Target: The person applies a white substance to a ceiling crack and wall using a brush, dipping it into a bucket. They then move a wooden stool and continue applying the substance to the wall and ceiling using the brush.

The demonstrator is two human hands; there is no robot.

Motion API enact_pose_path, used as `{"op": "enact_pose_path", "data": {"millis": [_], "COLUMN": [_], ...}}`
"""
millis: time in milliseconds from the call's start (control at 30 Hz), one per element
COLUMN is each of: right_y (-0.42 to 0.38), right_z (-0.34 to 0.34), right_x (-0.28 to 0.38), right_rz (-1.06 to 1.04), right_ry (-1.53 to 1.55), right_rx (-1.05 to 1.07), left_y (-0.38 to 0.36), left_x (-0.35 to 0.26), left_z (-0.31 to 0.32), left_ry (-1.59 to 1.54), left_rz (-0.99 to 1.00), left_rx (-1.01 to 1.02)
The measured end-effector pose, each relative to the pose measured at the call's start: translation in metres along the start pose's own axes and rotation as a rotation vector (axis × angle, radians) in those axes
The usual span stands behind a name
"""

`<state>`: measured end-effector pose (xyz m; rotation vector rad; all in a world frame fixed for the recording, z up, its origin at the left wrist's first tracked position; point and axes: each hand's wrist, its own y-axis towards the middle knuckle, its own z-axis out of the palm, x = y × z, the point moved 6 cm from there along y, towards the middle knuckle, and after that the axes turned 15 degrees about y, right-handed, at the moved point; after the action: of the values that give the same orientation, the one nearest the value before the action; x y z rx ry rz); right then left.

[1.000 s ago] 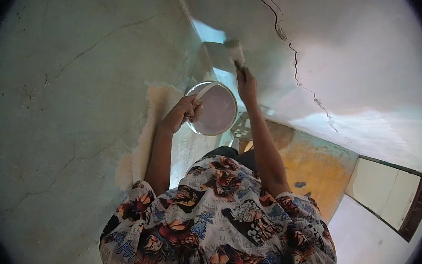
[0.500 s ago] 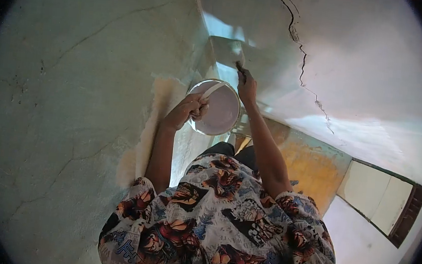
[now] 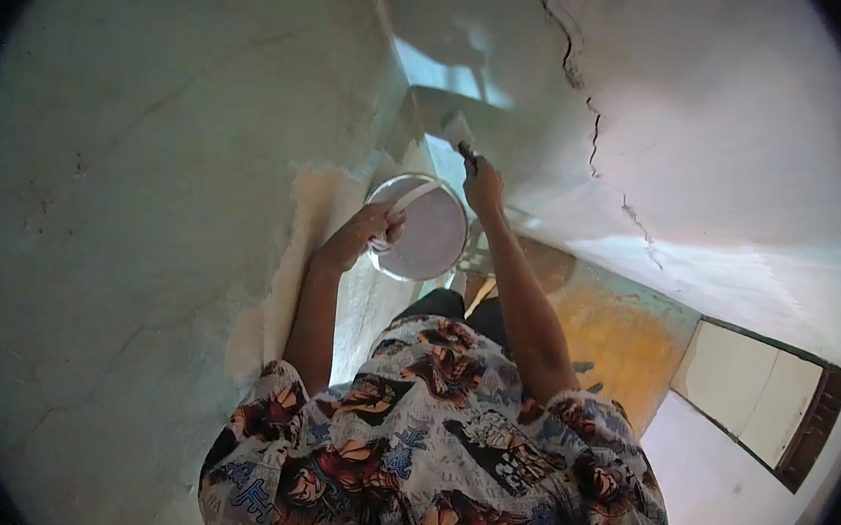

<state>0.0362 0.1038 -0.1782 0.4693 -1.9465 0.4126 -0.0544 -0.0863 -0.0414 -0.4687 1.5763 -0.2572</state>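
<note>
Both hands are closed around something: the left hand [image 3: 371, 230] is curled round the pale strap handle [image 3: 413, 198] of a round pail [image 3: 465, 230], and the right hand [image 3: 485, 186] grips a brush [image 3: 458, 128] by its dark handle. From where I stand, the pail hangs mouth-up by the left hand, out in front of the patterned shirt [image 3: 446, 425], with smooth, pale contents [image 3: 430, 241] inside. The brush is above and beyond the pail, its head pointing away from the right hand, towards the corner where the two walls meet; it is blurred, and I can't tell whether its bristles touch anything

As for how far things have got, I'd judge the surfaces to be only partway along. The cracked wall [image 3: 694, 106] is whitish over a wide stretch and greener near the corner, though the light could account for some of that. Its long, jagged crack [image 3: 568, 53] is open and dark. Over on the green wall [image 3: 156, 199], a ragged tan patch [image 3: 314, 195] lies bare beside the left forearm, and I can't tell how much of either wall is freshly coated
</note>
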Motion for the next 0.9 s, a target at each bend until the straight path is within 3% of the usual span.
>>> {"op": "enact_pose_path", "data": {"millis": [167,200,300,333,533,633,667,733,900], "right_y": [-0.029,-0.025,-0.016,-0.006,-0.026,-0.048,-0.050,-0.049,-0.004], "right_z": [-0.066,-0.071,-0.092,-0.090,-0.060,-0.066,-0.074,-0.093,-0.117], "right_x": [0.081,0.076,0.065,0.043,-0.078,-0.076,-0.056,-0.013,-0.001], "right_rz": [-0.125,-0.311,-0.188,-0.159,0.114,0.164,0.095,-0.031,-0.078], "right_ry": [0.333,0.329,0.412,0.565,0.209,0.180,0.249,0.389,0.391], "right_rx": [-0.070,-0.215,-0.316,-0.321,-0.376,-0.354,-0.372,-0.406,-0.449], "left_y": [-0.001,0.001,-0.004,-0.002,0.001,-0.004,-0.006,-0.002,0.008], "left_x": [0.004,0.009,0.009,0.004,0.002,-0.003,-0.005,0.000,0.001], "left_z": [-0.002,-0.004,-0.002,-0.003,-0.008,0.003,0.004,0.007,0.018], "left_ry": [-0.035,-0.021,0.007,0.020,-0.006,-0.069,-0.101,-0.133,-0.228], "left_rz": [0.041,0.045,0.046,0.057,0.122,0.132,0.132,0.192,0.171], "left_rx": [0.063,0.059,0.081,0.090,0.024,-0.054,-0.097,-0.031,0.051]}}
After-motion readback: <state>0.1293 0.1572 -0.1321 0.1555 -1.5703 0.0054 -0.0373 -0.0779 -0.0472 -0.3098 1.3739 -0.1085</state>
